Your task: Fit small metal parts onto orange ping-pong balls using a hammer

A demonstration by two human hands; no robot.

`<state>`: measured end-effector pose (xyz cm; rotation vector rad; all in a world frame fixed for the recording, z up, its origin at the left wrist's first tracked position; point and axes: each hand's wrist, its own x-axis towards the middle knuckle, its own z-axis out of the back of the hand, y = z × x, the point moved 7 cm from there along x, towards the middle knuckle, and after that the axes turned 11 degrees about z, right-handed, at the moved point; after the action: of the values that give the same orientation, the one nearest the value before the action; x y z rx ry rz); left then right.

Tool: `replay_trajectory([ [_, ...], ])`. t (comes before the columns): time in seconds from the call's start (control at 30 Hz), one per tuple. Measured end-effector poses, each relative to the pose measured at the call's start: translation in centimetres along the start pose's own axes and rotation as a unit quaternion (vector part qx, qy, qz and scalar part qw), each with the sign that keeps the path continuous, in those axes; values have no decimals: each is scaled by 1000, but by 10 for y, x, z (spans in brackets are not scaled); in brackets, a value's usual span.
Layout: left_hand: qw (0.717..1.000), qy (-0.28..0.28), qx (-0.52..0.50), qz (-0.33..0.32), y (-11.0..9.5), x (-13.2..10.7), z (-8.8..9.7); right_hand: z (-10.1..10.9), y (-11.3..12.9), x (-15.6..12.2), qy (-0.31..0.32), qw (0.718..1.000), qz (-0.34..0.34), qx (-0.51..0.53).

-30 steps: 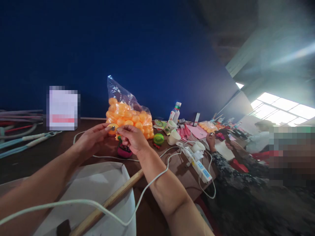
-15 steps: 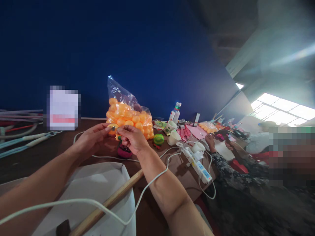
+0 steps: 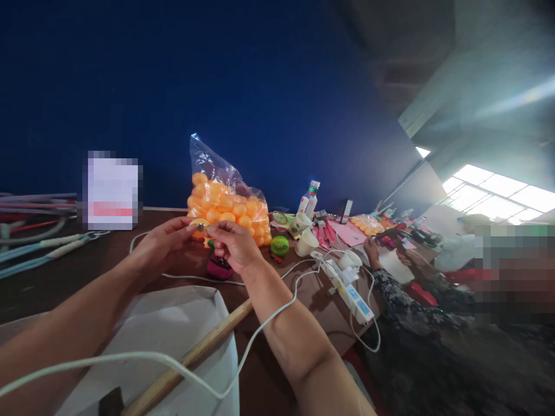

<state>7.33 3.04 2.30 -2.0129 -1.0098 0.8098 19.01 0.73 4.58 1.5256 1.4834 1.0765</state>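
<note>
My left hand point(image 3: 167, 240) is closed, thumb and fingers pinching a small orange ball point(image 3: 198, 233) with a dark, shiny spot on it. Close beside it, my right hand point(image 3: 236, 245) has its thumb and forefinger pressed together at the ball's right side; whatever lies between those fingertips is too small to make out. Just behind both hands stands a clear plastic bag point(image 3: 225, 202) full of orange balls. Under my right hand sits a purple object point(image 3: 219, 268) with a dark top, partly hidden. A green striped ball point(image 3: 280, 247) rests to the right.
A white cable point(image 3: 173, 361) loops across my forearms to a power strip point(image 3: 353, 297). Below lies a wooden handle point(image 3: 203, 346) over a white box point(image 3: 173, 312). Cups point(image 3: 306, 242), bottles point(image 3: 310, 199) and pink sheets point(image 3: 347, 232) are on the table; another person's sleeve point(image 3: 403, 297) is at right.
My hands stay almost still around the orange ball. At right, the other person's hands have shifted slightly.
</note>
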Motion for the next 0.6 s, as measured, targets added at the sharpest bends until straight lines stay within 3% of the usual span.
replay_trajectory([
  [0.6,1000,2,1,-11,0,3,1,-1,-1,1,23,999,-5,32],
])
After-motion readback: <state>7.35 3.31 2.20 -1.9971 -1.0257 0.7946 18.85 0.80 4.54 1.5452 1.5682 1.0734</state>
